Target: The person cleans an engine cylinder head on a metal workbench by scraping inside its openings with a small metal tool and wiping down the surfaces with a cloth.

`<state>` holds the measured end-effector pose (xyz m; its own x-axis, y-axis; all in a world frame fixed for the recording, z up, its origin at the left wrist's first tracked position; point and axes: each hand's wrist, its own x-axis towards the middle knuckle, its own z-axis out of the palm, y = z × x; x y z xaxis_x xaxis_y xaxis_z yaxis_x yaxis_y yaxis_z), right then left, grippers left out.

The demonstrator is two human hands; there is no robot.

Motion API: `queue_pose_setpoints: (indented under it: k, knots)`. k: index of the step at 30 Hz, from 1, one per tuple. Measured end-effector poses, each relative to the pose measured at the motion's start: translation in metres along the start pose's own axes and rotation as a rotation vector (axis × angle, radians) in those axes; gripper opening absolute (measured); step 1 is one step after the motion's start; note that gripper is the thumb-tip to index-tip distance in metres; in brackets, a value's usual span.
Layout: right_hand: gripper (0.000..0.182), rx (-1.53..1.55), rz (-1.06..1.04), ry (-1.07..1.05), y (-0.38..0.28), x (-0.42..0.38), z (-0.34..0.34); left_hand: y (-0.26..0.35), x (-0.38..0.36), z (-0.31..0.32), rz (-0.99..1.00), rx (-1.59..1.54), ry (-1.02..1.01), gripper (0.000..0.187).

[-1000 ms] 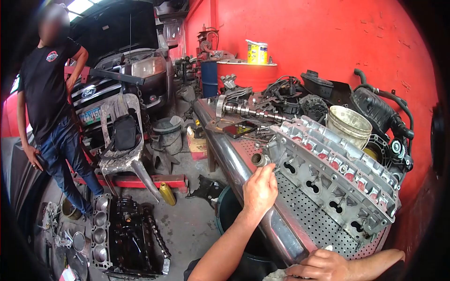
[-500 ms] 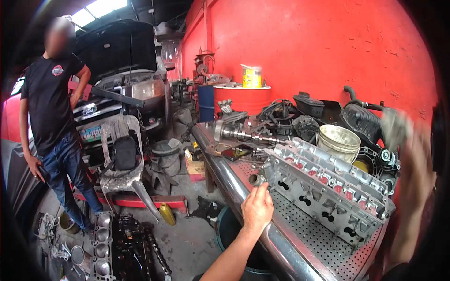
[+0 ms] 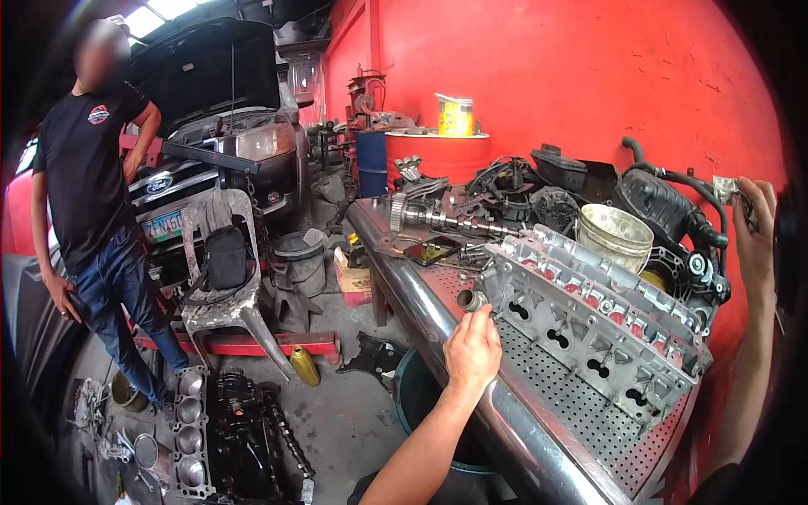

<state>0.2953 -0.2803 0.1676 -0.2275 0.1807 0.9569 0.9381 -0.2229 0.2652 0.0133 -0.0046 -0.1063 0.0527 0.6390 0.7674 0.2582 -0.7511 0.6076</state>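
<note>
On the bench lies a grey metal cylinder head (image 3: pixel 581 337), with round valve parts and reddish spots along its top. My left hand (image 3: pixel 473 353) is closed at its near left end, fingers together by a short round pipe outlet (image 3: pixel 470 300); the fingertips are partly hidden. At the far right, my right hand (image 3: pixel 757 210) is raised in front of the red wall. It grips a small pale piece (image 3: pixel 724 188) whose kind I cannot make out, well apart from the cylinder head.
A camshaft (image 3: pixel 459 223) and a phone (image 3: pixel 431 250) lie behind on the metal bench (image 3: pixel 404 295). A dirty white bucket (image 3: pixel 614 237) stands behind the cylinder head. Below the bench edge is a dark bin (image 3: pixel 412 396). A person (image 3: pixel 88 185) stands left, near a plastic chair (image 3: pixel 227 311).
My right hand, blurred before, is higher and sharper now, with the pale piece raised too. My left hand stays by the pipe outlet. The view has shifted slightly.
</note>
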Motion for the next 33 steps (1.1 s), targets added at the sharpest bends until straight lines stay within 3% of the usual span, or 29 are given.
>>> queue_pose_setpoints:
  k: [8, 11, 12, 14, 15, 18, 21, 28, 31, 33]
  knots:
    - [0.01, 0.017, -0.093, 0.027, -0.034, 0.007, -0.01, -0.003, 0.0, 0.002, 0.031, -0.011, 0.023, 0.025]
    - [0.009, -0.267, -0.41, 0.275, -0.042, 0.059, -0.008, 0.0, 0.0, 0.0, 0.024, -0.01, 0.016, 0.024]
    - [0.013, -0.276, -0.427, 0.22, -0.021, 0.072, -0.014, 0.001, 0.002, 0.0, 0.017, -0.007, 0.016, 0.024]
    - [0.019, -0.281, -0.441, 0.156, 0.031, 0.088, -0.011, 0.0, 0.003, -0.001, 0.016, -0.005, 0.008, 0.024]
    - [0.018, -0.073, -0.257, 0.187, 0.063, 0.092, -0.007, 0.0, 0.003, 0.0, 0.023, -0.005, 0.012, 0.024]
    - [0.027, -0.112, -0.094, 0.193, 0.074, 0.097, -0.014, -0.001, 0.002, 0.0, 0.029, -0.01, 0.006, 0.024]
    - [0.028, 0.179, -0.161, 0.187, 0.058, 0.08, -0.005, -0.001, 0.002, -0.001, 0.03, -0.016, 0.007, 0.025]
    - [0.032, 0.032, -0.292, 0.16, 0.008, 0.065, -0.012, -0.002, 0.002, 0.001, 0.041, -0.02, 0.017, 0.024]
    - [0.034, -0.115, -0.443, 0.152, -0.004, 0.066, -0.02, -0.002, 0.0, -0.001, 0.04, -0.026, 0.015, 0.024]
    - [0.033, -0.063, -0.403, 0.168, -0.003, 0.066, -0.019, 0.0, 0.006, 0.001, 0.054, -0.029, 0.023, 0.024]
